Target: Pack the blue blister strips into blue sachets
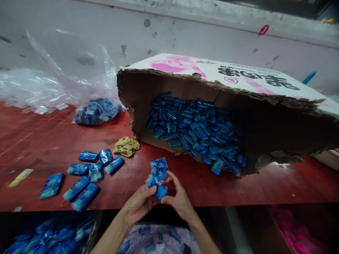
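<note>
Two hands hold a blue packet [161,191] in front of the cardboard box [209,70].
The left hand [141,203] is gripping the packet, its thumb on top; the right hand [181,201] holds the right edge with curved fingers and thumb. The packet is shiny, with pale blue and white print; its upper part is flat like a flap, its lower part rounder, and whether this is one piece or two, I cannot tell. A yellowish cloth [126,146] lies just left of the box, eight blue packets [95,171] farther left. Inside the box are many blue bottles [196,130].
</note>
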The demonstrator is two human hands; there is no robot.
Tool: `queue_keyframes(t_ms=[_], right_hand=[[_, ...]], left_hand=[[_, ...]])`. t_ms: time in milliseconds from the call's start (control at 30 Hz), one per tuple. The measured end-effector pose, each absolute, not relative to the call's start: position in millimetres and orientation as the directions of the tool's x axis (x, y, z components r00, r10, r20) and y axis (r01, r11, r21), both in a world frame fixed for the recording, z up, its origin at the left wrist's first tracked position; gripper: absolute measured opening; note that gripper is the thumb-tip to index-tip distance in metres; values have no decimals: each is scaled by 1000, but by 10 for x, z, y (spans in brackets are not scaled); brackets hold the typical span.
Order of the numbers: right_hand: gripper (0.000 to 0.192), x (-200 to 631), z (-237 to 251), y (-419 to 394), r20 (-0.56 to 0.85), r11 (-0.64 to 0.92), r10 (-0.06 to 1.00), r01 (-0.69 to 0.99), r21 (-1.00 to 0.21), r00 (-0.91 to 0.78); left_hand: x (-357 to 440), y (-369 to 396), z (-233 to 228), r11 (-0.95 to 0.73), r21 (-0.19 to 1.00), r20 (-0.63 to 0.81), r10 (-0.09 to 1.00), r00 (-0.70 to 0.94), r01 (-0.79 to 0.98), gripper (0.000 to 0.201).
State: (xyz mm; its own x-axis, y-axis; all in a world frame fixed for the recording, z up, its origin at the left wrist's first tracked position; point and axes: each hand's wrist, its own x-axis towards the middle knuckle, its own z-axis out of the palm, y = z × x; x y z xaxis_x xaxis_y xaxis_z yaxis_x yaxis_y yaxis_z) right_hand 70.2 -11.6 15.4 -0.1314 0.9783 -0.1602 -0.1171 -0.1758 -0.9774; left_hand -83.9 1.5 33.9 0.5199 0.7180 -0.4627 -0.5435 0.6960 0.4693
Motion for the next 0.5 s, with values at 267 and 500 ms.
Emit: queue_keyframes(t_ms=[267,500], right_hand=[[86,703,166,-109,-150,-269,914,-287,-919,-376],[70,613,139,-131,-74,-134,953,-188,-973,-295]], left_hand=[[-785,-23,288,736,393,-434,677,594,-552,19],[-638,-123,321,616,363,-537,751,383,-699,17]])
